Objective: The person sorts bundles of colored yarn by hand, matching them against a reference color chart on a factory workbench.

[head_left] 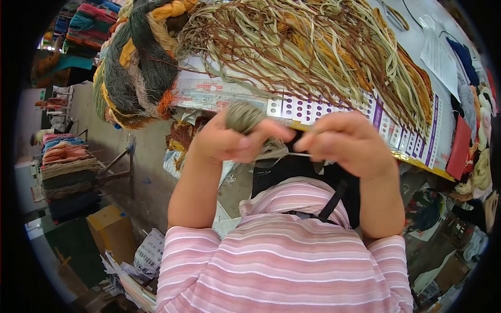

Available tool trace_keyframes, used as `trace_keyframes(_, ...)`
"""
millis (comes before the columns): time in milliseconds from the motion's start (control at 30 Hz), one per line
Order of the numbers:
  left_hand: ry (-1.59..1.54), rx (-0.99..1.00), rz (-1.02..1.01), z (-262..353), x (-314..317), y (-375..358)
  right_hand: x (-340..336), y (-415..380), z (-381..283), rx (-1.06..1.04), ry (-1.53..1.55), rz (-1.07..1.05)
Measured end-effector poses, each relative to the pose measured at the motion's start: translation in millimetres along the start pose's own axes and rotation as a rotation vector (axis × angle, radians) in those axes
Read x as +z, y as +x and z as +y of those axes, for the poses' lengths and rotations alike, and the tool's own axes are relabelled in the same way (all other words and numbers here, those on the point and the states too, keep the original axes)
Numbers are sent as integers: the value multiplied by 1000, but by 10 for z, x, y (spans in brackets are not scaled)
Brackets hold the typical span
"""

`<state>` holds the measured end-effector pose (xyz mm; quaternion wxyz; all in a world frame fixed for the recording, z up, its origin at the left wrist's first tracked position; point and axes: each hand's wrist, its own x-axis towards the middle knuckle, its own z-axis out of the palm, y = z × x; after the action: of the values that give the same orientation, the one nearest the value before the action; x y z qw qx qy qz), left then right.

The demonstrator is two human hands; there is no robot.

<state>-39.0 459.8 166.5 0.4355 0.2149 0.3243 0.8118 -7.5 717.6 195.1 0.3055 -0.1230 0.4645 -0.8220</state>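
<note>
My left hand (224,138) is closed round a small bundle of grey-green yarn (244,117), whose looped top bulges above the thumb. Loose strands of it trail below the fingers. To the right, at about the same height, my right hand (350,143) is closed in a pinch, slightly blurred. A thin pale strand (300,154) stretches between the two hands, and its right end goes into the right fingers. Both hands are in front of my chest, at the near edge of the table.
Brown, cream and orange yarn strands (313,47) spread over the table beyond my hands. Printed cards with dots (318,110) lie under them. Thick dark grey skeins (138,68) hang at the left corner. Scissors (395,18) lie at the back right. A cardboard box (110,232) stands lower left.
</note>
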Motion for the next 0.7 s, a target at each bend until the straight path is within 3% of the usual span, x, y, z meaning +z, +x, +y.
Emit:
trace_keyframes(33,-13,73,-111,13,-162,-123,-134,-109,-71,-49,120,-20)
trace_keyframes(100,-118,339,36,113,-445,-539,-622,-555,-218,-274,234,428)
trace_keyframes(133,-210,529,302,192,-500,-826,-945,-844,-312,-414,377,484)
trace_keyframes(267,-199,682,684,725,-900,-1909,-2578,-2768,-602,-535,300,631)
trace_keyframes(333,-261,794,765,937,-1179,-2514,-3475,-4207,-824,-633,379,1005)
trace_keyframes(367,-229,810,744,964,-1165,-2587,-3399,-4489,-977,-687,420,1246)
trace_keyframes(433,-163,845,698,1094,-1038,-2592,-3103,-4604,-1194,-956,68,1459)
trace_keyframes(467,-132,847,733,1054,-778,-2221,-2925,-4360,-1274,-858,-29,1276)
trace_keyframes(533,-186,696,699,832,-501,-1483,-1881,-2681,-1164,-661,-154,1341)
trace_keyframes(567,-68,541,878,655,-371,-1090,-1483,-1982,-944,-493,-254,1175)
trace_keyframes(600,55,382,1050,481,-262,-732,-1289,-1460,-608,-425,-370,1155)
trace_keyframes(667,103,63,930,136,-242,-256,-845,-539,-114,-199,-593,984)
trace_keyframes(700,144,-40,856,-6,-254,-71,-685,-208,94,-37,-514,963)
